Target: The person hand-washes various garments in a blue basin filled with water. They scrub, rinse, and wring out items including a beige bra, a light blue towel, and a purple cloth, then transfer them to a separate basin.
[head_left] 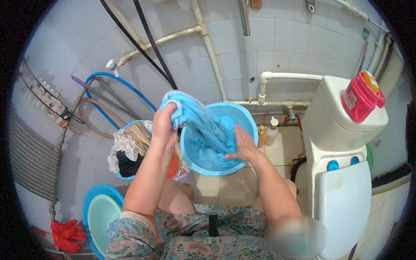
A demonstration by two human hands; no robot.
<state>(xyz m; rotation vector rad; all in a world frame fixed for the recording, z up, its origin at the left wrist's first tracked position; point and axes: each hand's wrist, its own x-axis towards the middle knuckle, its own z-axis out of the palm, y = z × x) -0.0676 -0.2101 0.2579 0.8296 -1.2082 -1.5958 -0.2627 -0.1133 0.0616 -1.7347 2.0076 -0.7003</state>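
My left hand is closed around one end of a wet light-blue cloth, perhaps a towel, raised above the basin's left edge. From there the cloth slants down to the right into a round light-blue basin on the floor. My right hand is at the basin's right side, thumb apart from the stretched fingers, against the lower part of the cloth. Blue fabric bunches at the bottom of the basin around what looks like water.
Left of the basin stands a tub of laundry; nearer are nested basins and red rubber gloves. Pump bottles stand right of the basin. A white toilet bounds the right, with a pink container on its tank.
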